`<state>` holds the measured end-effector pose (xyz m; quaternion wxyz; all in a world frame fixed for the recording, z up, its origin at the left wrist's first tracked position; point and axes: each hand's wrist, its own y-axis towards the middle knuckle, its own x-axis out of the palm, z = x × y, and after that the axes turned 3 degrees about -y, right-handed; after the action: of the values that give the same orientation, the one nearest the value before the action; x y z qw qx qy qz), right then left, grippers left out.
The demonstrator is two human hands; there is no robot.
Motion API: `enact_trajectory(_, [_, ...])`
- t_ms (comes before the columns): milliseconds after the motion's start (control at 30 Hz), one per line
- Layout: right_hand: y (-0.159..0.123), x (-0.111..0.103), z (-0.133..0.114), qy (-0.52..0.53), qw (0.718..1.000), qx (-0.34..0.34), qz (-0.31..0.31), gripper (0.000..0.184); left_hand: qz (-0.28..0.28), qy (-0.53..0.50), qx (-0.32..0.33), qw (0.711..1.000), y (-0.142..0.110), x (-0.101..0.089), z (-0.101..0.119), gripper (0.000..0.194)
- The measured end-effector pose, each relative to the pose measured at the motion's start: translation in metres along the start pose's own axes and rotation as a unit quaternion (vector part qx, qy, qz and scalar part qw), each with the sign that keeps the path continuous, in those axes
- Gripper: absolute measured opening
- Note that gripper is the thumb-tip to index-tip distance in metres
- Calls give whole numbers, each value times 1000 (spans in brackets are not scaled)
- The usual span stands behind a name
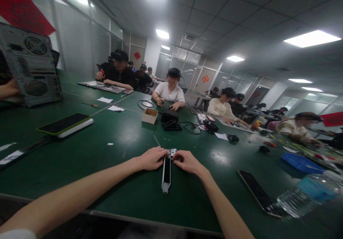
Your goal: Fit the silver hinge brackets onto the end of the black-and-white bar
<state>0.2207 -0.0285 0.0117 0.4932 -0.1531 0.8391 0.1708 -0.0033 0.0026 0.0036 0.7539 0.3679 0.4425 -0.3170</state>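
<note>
A long, narrow black-and-white device (167,171) lies on the green table, its pale end towards me. At its far end sits a small silvery metal piece (173,152) with holes. My left hand (153,159) is closed, its fingertips against the device's far left side. From the right, my right hand (188,162) reaches in with thumb and forefinger pinched beside the metal piece. Whatever lies between those right fingertips is too small to make out.
Ahead are an open cardboard box (149,116), a black device (170,119) and cables. A phone (258,192), a water bottle (305,196) and a blue tray (302,164) lie right. Left are a green-edged device (64,123) and a computer case (33,67). Several people work around.
</note>
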Motion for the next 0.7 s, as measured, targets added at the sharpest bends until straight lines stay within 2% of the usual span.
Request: enact_trajectory(700, [2, 3, 2, -48, 998, -27, -5, 7, 6, 19, 8, 1000, 1, 3, -2, 26])
